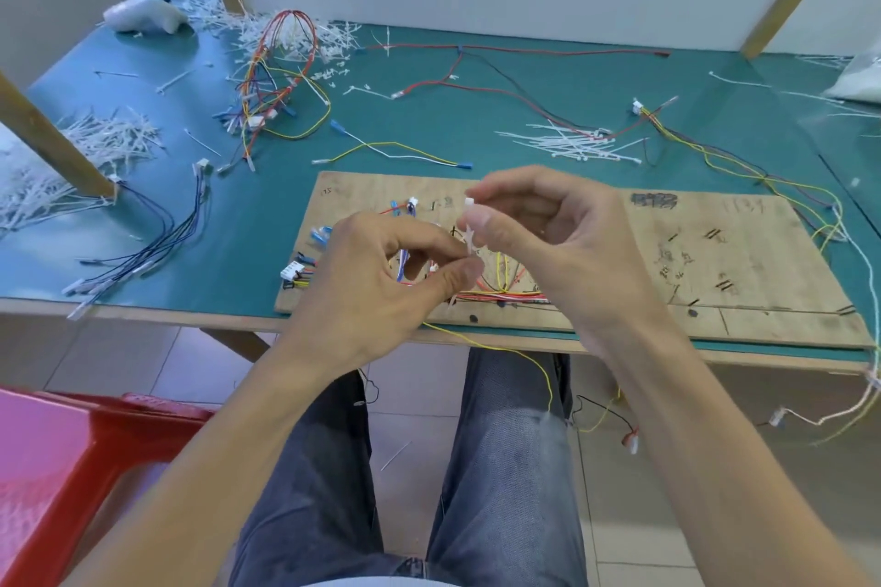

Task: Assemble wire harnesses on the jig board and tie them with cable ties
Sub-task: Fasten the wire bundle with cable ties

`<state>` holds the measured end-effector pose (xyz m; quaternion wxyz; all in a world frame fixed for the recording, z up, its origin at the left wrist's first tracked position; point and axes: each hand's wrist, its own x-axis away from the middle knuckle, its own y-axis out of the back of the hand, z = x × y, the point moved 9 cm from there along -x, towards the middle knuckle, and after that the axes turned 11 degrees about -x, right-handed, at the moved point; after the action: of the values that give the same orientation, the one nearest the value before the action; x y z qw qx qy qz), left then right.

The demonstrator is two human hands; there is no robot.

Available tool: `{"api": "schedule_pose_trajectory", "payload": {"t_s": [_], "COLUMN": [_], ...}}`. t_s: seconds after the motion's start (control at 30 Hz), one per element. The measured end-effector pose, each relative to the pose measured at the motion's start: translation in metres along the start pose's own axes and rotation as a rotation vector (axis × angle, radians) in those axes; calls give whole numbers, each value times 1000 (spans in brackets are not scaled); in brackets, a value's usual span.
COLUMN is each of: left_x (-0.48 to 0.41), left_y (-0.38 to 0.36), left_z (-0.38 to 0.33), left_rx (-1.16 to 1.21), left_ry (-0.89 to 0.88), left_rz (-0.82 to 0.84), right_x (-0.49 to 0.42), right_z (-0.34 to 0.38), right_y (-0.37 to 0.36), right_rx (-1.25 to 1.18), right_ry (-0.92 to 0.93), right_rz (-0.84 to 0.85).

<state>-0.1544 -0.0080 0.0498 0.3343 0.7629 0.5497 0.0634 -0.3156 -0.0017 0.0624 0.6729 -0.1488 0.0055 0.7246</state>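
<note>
A wooden jig board (pixel 715 253) lies on the green table near its front edge. A wire harness (pixel 505 291) of red, yellow and blue wires runs across the board's left half, partly hidden by my hands. Above it I hold a white cable tie (pixel 469 234). My left hand (pixel 381 281) pinches its lower end between thumb and forefinger. My right hand (pixel 548 229) pinches its upper part, where a white tip shows between thumb and forefinger.
Loose cable ties (pixel 572 143) lie behind the board, with heaps of cut tie ends (pixel 109 138) at the left. Finished harnesses (pixel 276 81) and stray wires (pixel 743 157) spread over the table. A red plastic stool (pixel 71 458) stands at lower left. Wooden posts (pixel 47 133) rise at the sides.
</note>
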Motion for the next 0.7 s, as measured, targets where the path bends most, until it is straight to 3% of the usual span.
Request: {"api": "schedule_pose_trajectory", "payload": {"t_s": [0.33, 0.5, 0.7], "left_x": [6, 25, 58], "left_y": [-8, -20, -42], "left_z": [11, 10, 26], "left_rx": [-88, -558, -796], "left_ry": [78, -31, -144], "left_rz": [-126, -275, -271], "right_x": [16, 12, 9], "right_z": [-26, -15, -43], "right_y": [14, 61, 35], "right_rx": [32, 202, 435], "right_ry": [81, 278, 328], "right_rz": [-107, -421, -402]}}
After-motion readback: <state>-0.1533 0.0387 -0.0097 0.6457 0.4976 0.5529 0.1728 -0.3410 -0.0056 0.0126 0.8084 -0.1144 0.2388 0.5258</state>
